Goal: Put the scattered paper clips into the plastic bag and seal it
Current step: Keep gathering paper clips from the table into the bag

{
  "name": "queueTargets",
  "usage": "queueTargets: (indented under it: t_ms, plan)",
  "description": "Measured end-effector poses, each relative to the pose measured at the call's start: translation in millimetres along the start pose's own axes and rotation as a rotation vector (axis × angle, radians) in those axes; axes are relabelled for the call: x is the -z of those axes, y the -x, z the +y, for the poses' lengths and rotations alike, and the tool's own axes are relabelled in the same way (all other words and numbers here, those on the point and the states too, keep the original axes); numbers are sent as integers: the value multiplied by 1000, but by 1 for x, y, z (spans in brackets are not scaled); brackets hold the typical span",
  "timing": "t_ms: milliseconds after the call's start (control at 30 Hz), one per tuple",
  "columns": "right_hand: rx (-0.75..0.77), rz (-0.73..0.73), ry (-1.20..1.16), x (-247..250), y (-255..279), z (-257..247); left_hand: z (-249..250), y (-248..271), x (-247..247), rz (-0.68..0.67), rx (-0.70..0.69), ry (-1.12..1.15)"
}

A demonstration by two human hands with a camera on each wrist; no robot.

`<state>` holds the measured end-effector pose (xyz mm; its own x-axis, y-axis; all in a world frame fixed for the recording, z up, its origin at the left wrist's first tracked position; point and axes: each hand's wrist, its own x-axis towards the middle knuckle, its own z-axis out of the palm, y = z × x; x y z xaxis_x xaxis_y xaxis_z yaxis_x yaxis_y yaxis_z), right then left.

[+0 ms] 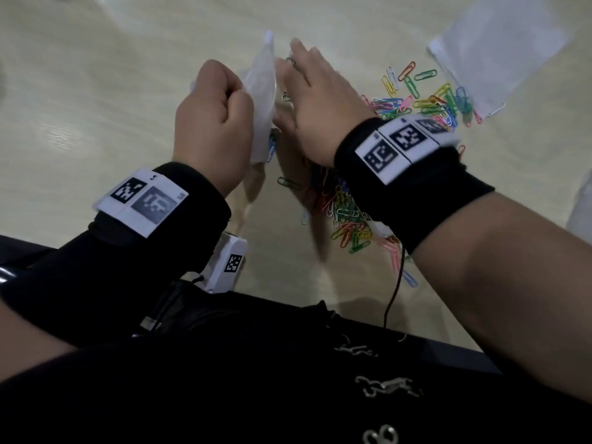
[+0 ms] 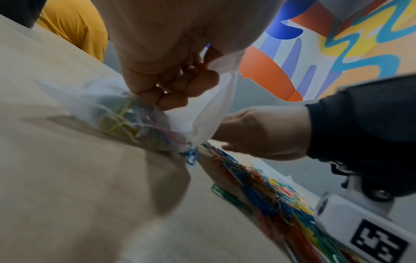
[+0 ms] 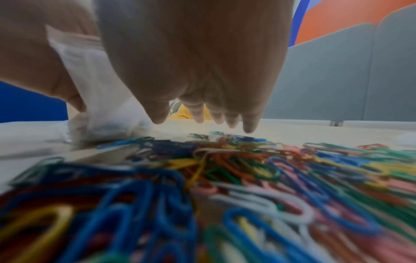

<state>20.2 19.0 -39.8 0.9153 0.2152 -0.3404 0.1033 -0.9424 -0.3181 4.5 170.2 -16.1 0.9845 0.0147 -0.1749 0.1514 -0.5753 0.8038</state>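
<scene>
Pinching the plastic bag (image 1: 261, 100) in curled left hand (image 1: 213, 123), right hand (image 1: 315, 100) fingers extended beside it, above paper clips (image 1: 347, 216)

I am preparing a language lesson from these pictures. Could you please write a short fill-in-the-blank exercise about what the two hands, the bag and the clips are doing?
1. The left hand grips the clear plastic bag with ____ fingers.
2. The right hand holds its fingers ____.
3. The scattered coloured paper clips lie on the pale wooden ____.
4. A second clear plastic bag lies flat at the far ____.

Missing words: curled; straight; table; right
</scene>
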Motion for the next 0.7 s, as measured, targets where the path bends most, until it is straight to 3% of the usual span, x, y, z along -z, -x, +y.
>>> queueTargets:
  t_ms: [67,167,333,500,700]
  plan:
    - [27,-100,47,-1,-2,-1,0,0,1,5,-1,-12]
    - [100,-128,69,-8,18,2,-1,-3,5,17,-11,-39]
    - [63,41,45,-5,40,-3,-4,-7,6,-2,14,-49]
    - [227,-20,166,-7,27,-22,-3,-6,3,2,12,-56]
    - [162,74,169,-13,51,6,1,2,-6,-93,-26,-130]
